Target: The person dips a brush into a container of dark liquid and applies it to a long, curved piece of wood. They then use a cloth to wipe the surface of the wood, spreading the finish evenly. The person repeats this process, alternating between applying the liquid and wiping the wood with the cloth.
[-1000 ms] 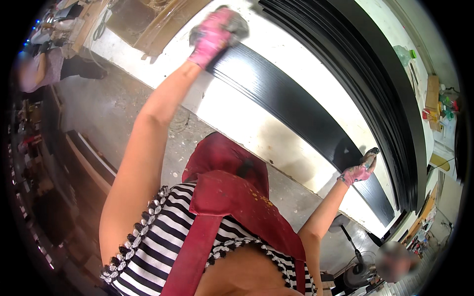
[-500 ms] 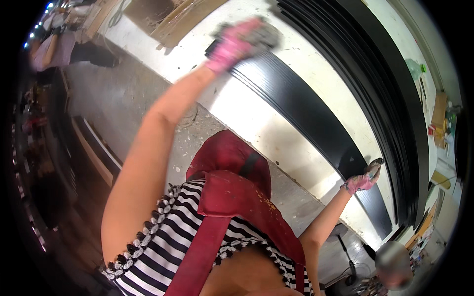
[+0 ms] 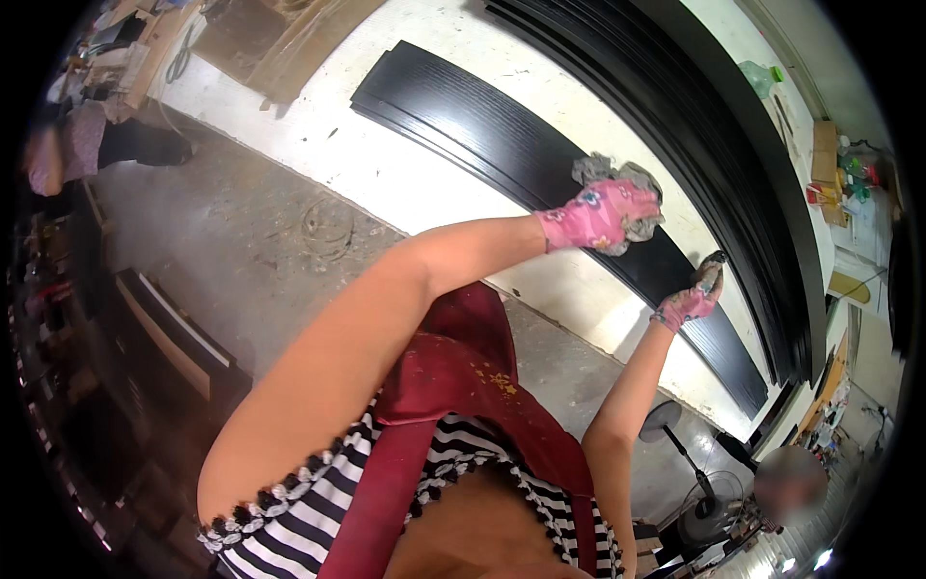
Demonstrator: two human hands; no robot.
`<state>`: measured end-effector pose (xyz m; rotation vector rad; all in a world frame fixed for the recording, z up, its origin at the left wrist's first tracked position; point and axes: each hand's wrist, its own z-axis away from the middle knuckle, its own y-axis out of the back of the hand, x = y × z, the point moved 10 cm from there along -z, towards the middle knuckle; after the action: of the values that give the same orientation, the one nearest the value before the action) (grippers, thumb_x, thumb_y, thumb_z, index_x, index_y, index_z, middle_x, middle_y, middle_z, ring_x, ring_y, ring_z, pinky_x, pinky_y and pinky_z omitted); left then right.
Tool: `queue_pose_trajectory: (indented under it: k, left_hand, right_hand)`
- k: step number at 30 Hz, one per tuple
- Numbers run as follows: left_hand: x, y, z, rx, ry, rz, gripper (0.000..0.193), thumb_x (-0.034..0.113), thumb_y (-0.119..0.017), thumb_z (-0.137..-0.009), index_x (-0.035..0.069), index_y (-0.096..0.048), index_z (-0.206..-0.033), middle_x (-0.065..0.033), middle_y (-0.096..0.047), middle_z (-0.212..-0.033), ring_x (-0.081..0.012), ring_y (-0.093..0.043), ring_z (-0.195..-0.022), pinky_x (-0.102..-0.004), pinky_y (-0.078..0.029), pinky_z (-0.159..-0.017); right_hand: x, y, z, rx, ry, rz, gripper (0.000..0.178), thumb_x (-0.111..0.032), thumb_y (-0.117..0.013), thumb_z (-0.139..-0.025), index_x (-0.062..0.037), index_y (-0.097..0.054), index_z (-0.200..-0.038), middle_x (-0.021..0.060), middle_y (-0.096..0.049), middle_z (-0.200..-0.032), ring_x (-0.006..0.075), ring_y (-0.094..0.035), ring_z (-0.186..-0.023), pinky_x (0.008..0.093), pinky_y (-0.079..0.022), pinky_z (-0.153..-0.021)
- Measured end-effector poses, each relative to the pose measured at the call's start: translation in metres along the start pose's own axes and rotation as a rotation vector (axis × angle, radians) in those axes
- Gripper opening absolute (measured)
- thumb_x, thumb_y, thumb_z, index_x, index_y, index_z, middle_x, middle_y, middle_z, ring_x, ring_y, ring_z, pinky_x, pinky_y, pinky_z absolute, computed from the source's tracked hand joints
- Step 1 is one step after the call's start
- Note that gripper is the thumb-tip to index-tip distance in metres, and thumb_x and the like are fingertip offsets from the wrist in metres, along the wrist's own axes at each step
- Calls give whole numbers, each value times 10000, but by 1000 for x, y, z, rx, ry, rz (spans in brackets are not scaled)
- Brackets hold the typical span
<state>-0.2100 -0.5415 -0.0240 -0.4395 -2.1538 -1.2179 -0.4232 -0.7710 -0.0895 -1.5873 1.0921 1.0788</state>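
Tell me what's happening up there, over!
Left hand holds rag over board. Right hand at board's far edge. Black stack alongside, off the board.

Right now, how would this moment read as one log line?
left hand: holding grey cloth over black board | right hand: over board's right part | beyond board: stacked black strips

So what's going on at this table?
Someone in a red apron is working over a long black board lying on a white table. Their pink-gloved left hand holds a crumpled grey rag against the board; their pink-gloved right hand is at the board nearer its right end. More black boards lie packed together beyond it.
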Motion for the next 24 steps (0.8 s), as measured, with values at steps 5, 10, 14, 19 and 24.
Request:
queue_pose_trajectory:
  k: [5, 10, 14, 19, 24]
  left_hand:
    - [-9, -9, 9, -18, 67, 105, 815, 270, -682, -807, 131, -319, -1524, -147, -311, -1570, -333, -284, -1452, -416, -206, -1211]
    - [18, 58, 35, 367, 10, 75, 843, 459, -773, -785, 88, -425, -1457, -144, -504, -1425, -359, -401, -1375, -490, -280, -1160]
    - [44, 57, 33, 311, 122, 355, 818, 378, -838, -743, 37, -493, -1402, -149, -588, -1333, -318, -513, -1282, -433, -343, -1118]
    - [23, 44, 39, 263, 432, 1139, 812, 250, -855, -765, 9, -450, -1426, -102, -595, -1286, -189, -572, -1183, -322, -456, -1018]
    - [-11, 72, 65, 252, 480, 1252, 753, 227, -882, -737, -19, -520, -1349, -69, -617, -1198, -151, -589, -1106, -285, -469, -987]
  right_hand:
    - [-10, -10, 2, -53, 30, 71, 393, -157, -627, -955, 36, -560, -1290, 135, -675, -1088, 198, -660, -954, 282, -519, -781]
    - [-61, -51, 43, -76, -55, -173, 498, -288, -618, -936, -11, -509, -1336, 85, -640, -1055, 184, -617, -943, 339, -491, -831]
    - [-99, -126, 108, -236, -180, -312, 593, -288, -649, -918, 11, -438, -1385, 118, -588, -1207, 236, -599, -1078, 353, -459, -963]
    - [-111, -203, 162, -414, -361, -563, 633, -169, -633, -921, 46, -349, -1445, 163, -508, -1358, 236, -532, -1229, 367, -412, -1068]
    - [-126, -231, 168, -685, -240, -255, 668, -232, -678, -903, 47, -398, -1442, 164, -501, -1374, 250, -516, -1245, 362, -406, -1070]
